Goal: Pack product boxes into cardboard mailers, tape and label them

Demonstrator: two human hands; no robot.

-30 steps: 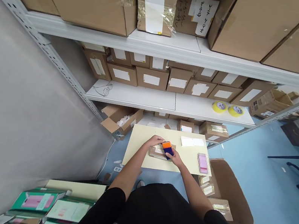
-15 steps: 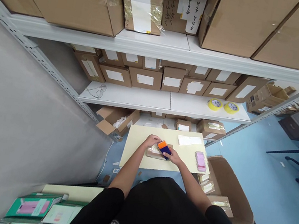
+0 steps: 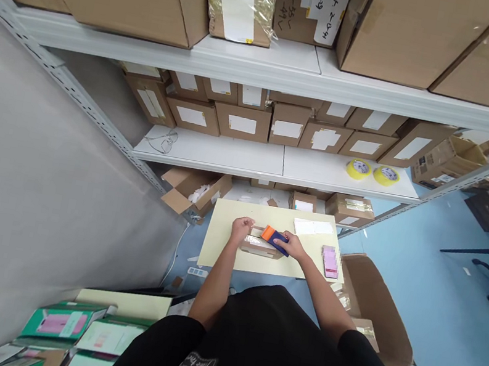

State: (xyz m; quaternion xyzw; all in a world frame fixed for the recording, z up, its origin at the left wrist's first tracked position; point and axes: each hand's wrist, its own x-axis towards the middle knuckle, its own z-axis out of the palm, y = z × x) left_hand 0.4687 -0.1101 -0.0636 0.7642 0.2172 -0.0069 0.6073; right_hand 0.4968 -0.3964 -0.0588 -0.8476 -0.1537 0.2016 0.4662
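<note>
A cardboard carton [image 3: 261, 250] with a shiny tape strip lies on the pale yellow tabletop [image 3: 218, 253]. My right hand [image 3: 293, 245] grips a small flat orange-and-dark-blue box [image 3: 276, 239] by its blue end. The box is tilted over the carton's right part, orange end pointing left; I cannot tell if they touch. At the carton's left end is my left hand [image 3: 241, 229], its fingers closed; whatever they pinch is too small to make out. A pink item [image 3: 329, 261], partly pixelated, lies to the right, and white paper [image 3: 312, 227] lies behind.
Shelving [image 3: 212, 152] with several cartons rises in front of me; two yellow tape rolls [image 3: 358, 169] sit on it. An open carton [image 3: 196, 190] stands left behind the table. A large open box [image 3: 384, 313] holding parcels is at right. Green boxes [image 3: 61, 324] lie lower left.
My left hand has moved left, away from the orange end. My right hand has shifted the orange-and-blue box slightly right and turned it flatter. The camera view has also shifted a little.
</note>
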